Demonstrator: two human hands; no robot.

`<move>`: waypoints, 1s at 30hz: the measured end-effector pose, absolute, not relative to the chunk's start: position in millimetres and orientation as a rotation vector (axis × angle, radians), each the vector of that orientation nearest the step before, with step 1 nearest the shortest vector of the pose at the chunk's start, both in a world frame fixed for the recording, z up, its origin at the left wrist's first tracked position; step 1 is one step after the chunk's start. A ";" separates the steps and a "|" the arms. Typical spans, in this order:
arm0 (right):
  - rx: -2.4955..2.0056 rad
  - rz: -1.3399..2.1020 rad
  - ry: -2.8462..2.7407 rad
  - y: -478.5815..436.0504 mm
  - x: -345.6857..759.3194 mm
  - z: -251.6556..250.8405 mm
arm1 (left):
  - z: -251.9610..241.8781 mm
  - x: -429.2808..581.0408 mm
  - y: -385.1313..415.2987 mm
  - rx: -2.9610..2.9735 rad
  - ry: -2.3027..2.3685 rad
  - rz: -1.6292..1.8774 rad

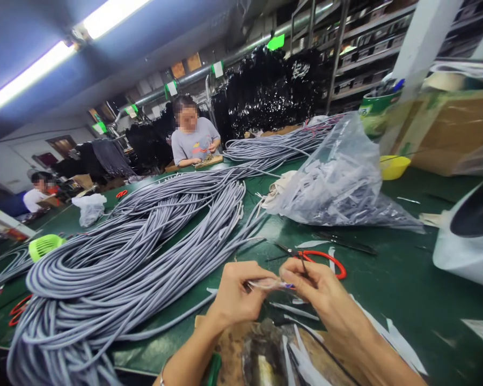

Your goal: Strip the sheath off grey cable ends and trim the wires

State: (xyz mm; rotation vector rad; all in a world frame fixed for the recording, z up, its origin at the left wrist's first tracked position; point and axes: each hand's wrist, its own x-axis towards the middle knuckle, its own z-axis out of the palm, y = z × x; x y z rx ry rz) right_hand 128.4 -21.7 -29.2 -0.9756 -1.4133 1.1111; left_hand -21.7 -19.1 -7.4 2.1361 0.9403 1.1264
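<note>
My left hand (236, 292) and my right hand (314, 283) meet low in the middle of the head view, both pinched on a small clear plastic sleeve (270, 284) stretched between them. A dark thin wire runs from my right fingers down toward me. Red-handled scissors (326, 261) lie on the green table (402, 279) just behind my right hand. A big heap of grey cable (145, 241) fills the table to the left of my hands.
A clear plastic bag of grey pieces (338, 182) lies behind the scissors. White strips (386, 332) litter the table at right. A white container (467, 236) stands at far right, a yellow bowl (394, 166) behind. Two people sit at the far side.
</note>
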 end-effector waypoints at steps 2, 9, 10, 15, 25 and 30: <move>-1.048 1.007 -1.338 -25.0 125.4 -30.6 | -8.4 -15.9 -23.7 1.994 0.962 1.079; -1.128 0.822 -1.176 -23.7 127.7 -33.8 | -5.5 -5.1 -32.0 1.686 0.860 0.981; -1.078 0.844 -1.156 -23.8 127.9 -34.3 | -5.4 -5.4 -29.4 1.590 0.909 1.036; -0.852 0.778 -1.360 -28.6 126.6 -29.8 | -4.3 -6.0 -20.5 1.426 0.890 1.014; -0.913 -0.086 -1.557 -29.3 122.9 -27.7 | -8.6 -12.5 -26.3 2.129 1.215 1.335; -0.863 -0.017 -1.630 -32.7 129.1 -26.3 | -11.6 -15.1 -23.7 2.751 1.180 1.301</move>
